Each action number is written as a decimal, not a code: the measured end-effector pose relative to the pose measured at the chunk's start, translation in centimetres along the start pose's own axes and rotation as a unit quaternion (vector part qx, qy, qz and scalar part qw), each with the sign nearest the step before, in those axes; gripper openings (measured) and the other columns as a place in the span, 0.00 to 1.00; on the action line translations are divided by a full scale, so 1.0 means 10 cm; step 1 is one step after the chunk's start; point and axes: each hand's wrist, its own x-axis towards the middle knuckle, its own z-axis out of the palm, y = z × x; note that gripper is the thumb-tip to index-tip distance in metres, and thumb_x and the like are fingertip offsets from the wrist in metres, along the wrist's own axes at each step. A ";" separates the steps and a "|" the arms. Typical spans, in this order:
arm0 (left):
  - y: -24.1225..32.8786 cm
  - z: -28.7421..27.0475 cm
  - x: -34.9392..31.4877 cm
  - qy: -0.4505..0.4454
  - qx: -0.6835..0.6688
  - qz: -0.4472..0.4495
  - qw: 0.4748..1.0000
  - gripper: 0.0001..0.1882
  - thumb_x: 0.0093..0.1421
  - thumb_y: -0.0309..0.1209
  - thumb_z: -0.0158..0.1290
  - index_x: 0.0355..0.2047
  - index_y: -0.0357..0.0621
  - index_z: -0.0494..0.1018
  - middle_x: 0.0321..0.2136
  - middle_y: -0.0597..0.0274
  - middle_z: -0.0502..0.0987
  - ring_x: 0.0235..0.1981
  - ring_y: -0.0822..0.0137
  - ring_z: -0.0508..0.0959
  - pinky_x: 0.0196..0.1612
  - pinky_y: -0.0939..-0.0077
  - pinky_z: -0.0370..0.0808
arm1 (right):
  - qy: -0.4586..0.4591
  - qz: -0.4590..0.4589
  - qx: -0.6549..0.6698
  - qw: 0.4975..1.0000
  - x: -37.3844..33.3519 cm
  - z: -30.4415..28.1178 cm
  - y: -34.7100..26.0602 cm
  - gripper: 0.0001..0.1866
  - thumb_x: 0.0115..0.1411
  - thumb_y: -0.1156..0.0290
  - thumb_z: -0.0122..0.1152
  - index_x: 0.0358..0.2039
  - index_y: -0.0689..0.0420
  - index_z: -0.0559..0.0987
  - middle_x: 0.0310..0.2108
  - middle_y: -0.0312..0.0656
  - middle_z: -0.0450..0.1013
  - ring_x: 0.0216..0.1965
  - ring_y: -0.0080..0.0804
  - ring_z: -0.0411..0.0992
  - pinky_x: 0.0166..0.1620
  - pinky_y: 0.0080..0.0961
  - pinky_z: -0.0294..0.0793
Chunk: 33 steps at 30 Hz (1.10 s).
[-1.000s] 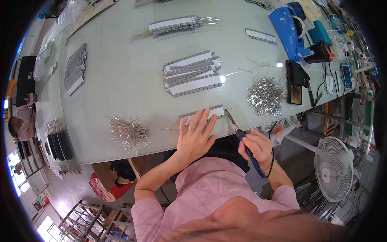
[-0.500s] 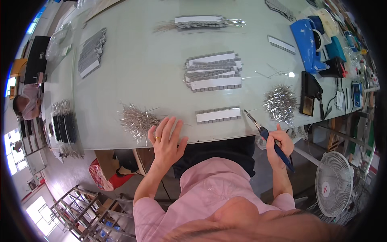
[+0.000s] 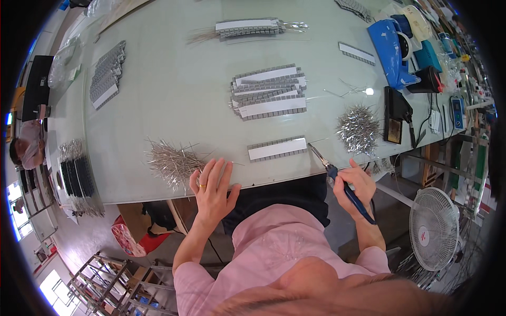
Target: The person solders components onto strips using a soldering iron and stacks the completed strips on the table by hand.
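My left hand [image 3: 212, 192] rests at the table's front edge, its fingers stretched out over the glass beside a bristly pile of thin silver wires [image 3: 174, 162]. A single wire sticks out to the right past its fingertips. My right hand [image 3: 356, 187] is closed round the dark blue handle of a soldering iron [image 3: 333, 173]. The iron's metal tip points up and left, close to the right end of a single white strip with grey segmented edges [image 3: 276, 150]. Whether tip and strip touch, I cannot tell. This strip lies flat between my hands.
Behind the single strip lies a stack of similar strips [image 3: 269, 92], with a wired bundle [image 3: 247, 27] farther back. Right of it are another wire pile [image 3: 358, 129], a black soldering stand [image 3: 395, 116] and a blue tape dispenser [image 3: 390, 52]. A white fan [image 3: 433, 229] stands below right.
The whole view has turned and shifted slightly. Against the table, my left hand sits a little farther right from the wire pile. The iron stays in my right hand near the strip's end.
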 end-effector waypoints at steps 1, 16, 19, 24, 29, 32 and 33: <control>0.00 0.00 0.00 -0.002 0.001 -0.001 1.000 0.26 0.56 0.41 0.58 0.54 0.47 0.73 0.57 0.61 0.69 0.60 0.62 0.67 0.62 0.53 0.53 | 0.004 -0.002 0.001 1.000 0.01 0.02 0.00 0.07 0.47 0.83 0.64 0.28 0.61 0.77 0.25 0.43 0.77 0.27 0.35 0.78 0.51 0.43 0.77; 0.10 0.08 0.05 -0.010 -0.047 -0.018 0.999 0.30 0.52 0.40 0.61 0.55 0.44 0.72 0.56 0.60 0.70 0.58 0.60 0.69 0.62 0.53 0.56 | -0.017 0.078 0.113 0.990 0.01 0.11 -0.11 0.05 0.55 0.78 0.62 0.33 0.61 0.76 0.28 0.43 0.78 0.32 0.34 0.78 0.59 0.47 0.68; 0.15 0.09 0.05 0.002 -0.026 -0.032 0.999 0.30 0.52 0.40 0.61 0.55 0.44 0.72 0.55 0.61 0.69 0.57 0.62 0.68 0.62 0.54 0.55 | -0.028 0.022 0.119 0.992 0.09 0.26 -0.16 0.07 0.51 0.78 0.64 0.32 0.60 0.77 0.28 0.45 0.78 0.31 0.37 0.78 0.53 0.47 0.75; 0.17 0.10 0.05 0.011 -0.002 -0.053 0.999 0.31 0.53 0.44 0.59 0.55 0.44 0.72 0.55 0.62 0.70 0.58 0.65 0.68 0.63 0.56 0.53 | -0.055 -0.025 0.134 0.989 0.26 0.42 -0.29 0.09 0.46 0.79 0.67 0.30 0.57 0.78 0.27 0.43 0.79 0.27 0.37 0.78 0.49 0.43 0.78; 0.17 0.13 0.06 0.011 -0.019 -0.055 0.998 0.31 0.53 0.43 0.59 0.56 0.44 0.72 0.55 0.62 0.68 0.57 0.63 0.67 0.63 0.54 0.50 | -0.073 -0.071 0.112 0.988 0.38 0.53 -0.39 0.12 0.43 0.79 0.70 0.29 0.56 0.78 0.26 0.40 0.79 0.27 0.36 0.78 0.47 0.40 0.80; 0.15 0.13 0.06 0.010 -0.025 -0.050 0.998 0.31 0.53 0.43 0.59 0.56 0.43 0.72 0.55 0.62 0.68 0.57 0.63 0.67 0.63 0.54 0.51 | -0.081 -0.086 0.104 0.988 0.41 0.58 -0.42 0.13 0.41 0.79 0.71 0.29 0.56 0.79 0.26 0.40 0.78 0.27 0.35 0.78 0.46 0.38 0.81; 0.15 0.13 0.06 0.010 -0.026 -0.051 0.998 0.31 0.53 0.43 0.59 0.56 0.43 0.72 0.55 0.62 0.68 0.57 0.63 0.67 0.63 0.54 0.51 | -0.084 -0.090 0.104 0.987 0.42 0.60 -0.43 0.13 0.41 0.79 0.71 0.29 0.55 0.79 0.26 0.39 0.78 0.27 0.35 0.78 0.46 0.38 0.81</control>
